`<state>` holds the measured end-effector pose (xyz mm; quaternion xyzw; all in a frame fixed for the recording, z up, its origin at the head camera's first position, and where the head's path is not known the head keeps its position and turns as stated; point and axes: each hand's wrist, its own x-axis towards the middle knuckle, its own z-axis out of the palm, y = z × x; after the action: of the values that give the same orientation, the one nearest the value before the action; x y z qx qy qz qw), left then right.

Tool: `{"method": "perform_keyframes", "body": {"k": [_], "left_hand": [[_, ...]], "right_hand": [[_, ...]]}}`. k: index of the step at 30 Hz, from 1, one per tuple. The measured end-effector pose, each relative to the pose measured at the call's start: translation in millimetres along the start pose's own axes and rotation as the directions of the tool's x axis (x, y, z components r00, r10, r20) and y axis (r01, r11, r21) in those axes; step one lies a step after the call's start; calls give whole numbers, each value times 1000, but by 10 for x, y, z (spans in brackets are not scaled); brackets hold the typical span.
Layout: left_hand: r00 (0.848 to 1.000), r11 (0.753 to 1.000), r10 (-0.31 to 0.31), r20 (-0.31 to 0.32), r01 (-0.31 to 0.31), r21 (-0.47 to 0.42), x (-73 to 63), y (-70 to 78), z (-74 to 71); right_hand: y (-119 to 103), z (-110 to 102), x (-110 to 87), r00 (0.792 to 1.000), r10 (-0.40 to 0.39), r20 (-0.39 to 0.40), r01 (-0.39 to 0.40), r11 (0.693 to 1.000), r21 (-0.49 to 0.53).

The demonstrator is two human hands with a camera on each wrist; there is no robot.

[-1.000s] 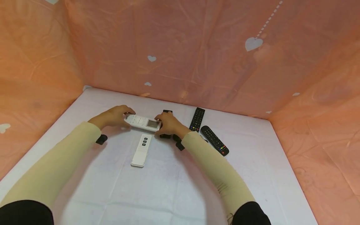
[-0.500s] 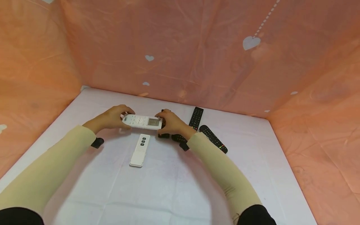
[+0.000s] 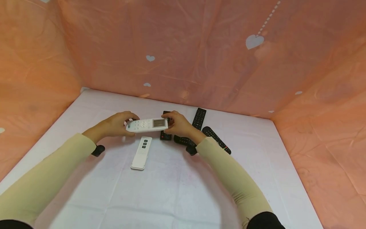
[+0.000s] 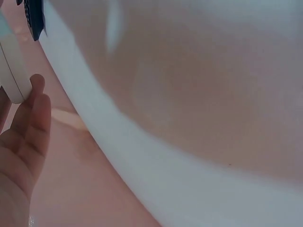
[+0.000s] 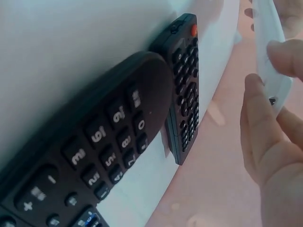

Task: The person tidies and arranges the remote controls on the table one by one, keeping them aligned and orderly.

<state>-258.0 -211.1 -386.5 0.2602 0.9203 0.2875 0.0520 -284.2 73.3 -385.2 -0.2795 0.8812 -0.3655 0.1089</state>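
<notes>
A white air conditioner remote with a small grey screen is held crosswise above the table, between both hands. My left hand grips its left end; in the left wrist view the fingers lie along the end of its casing. At the screen end, my right hand pinches it between thumb and fingers, as the right wrist view also shows on the remote's white edge. Below it, a slimmer white remote with several dark buttons lies on the table. Behind the right hand, a black remote is partly hidden.
More black remotes lie to the right: a straight one at the back, a rounded one slanting beside it, and another partly under the right wrist. Orange cloth walls enclose the white-covered table on the back and sides.
Both hands have shifted the held remote slightly to the right, and its screen end has turned a little upward in the view. The remotes on the table have stayed put.
</notes>
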Motion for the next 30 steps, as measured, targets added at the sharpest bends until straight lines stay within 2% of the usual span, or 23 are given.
{"method": "perform_keyframes", "body": {"k": [9,21,30], "left_hand": [[999,999,0,-46,2,39,-37,26,4],[1000,1000,-13,-16,13,-12,-103,108,46],[1000,1000,17,2,-17,5,-120,121,69]], "right_hand": [[-10,4,-44,1000,8,5,-8,1000,-7],[-18,8,-81,999,43,-22,-44,997,-63],[6,14,-92,998,59,-27,-60,995,-74]]}}
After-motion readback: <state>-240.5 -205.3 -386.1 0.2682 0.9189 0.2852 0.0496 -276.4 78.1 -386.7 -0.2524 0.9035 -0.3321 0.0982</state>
